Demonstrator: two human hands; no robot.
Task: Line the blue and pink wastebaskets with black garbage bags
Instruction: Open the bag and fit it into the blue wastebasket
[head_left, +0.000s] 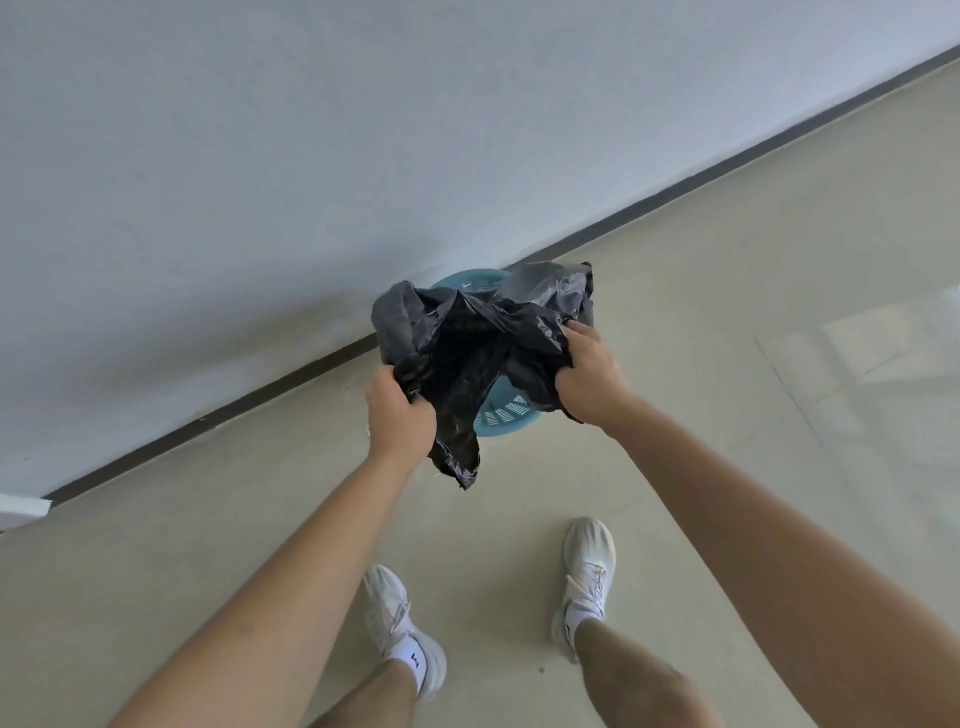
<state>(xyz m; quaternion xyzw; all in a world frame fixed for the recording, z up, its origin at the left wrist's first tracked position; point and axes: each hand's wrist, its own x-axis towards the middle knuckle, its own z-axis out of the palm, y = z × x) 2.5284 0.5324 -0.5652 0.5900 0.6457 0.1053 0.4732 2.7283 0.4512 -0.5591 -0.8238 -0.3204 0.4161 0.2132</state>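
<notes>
A crumpled black garbage bag (467, 353) hangs in the air between my hands, its mouth partly spread. My left hand (400, 415) grips the bag's near left edge. My right hand (589, 374) grips its right edge. Under and behind the bag stands the blue wastebasket (501, 413) on the floor by the wall; only a slotted part of its side and a bit of its far rim (467, 280) show. No pink wastebasket is in view.
A white wall (311, 156) with a dark baseboard (208, 421) runs diagonally behind the basket. The floor (727, 312) is pale tile. My feet in white shoes (587, 577) stand just in front of the basket.
</notes>
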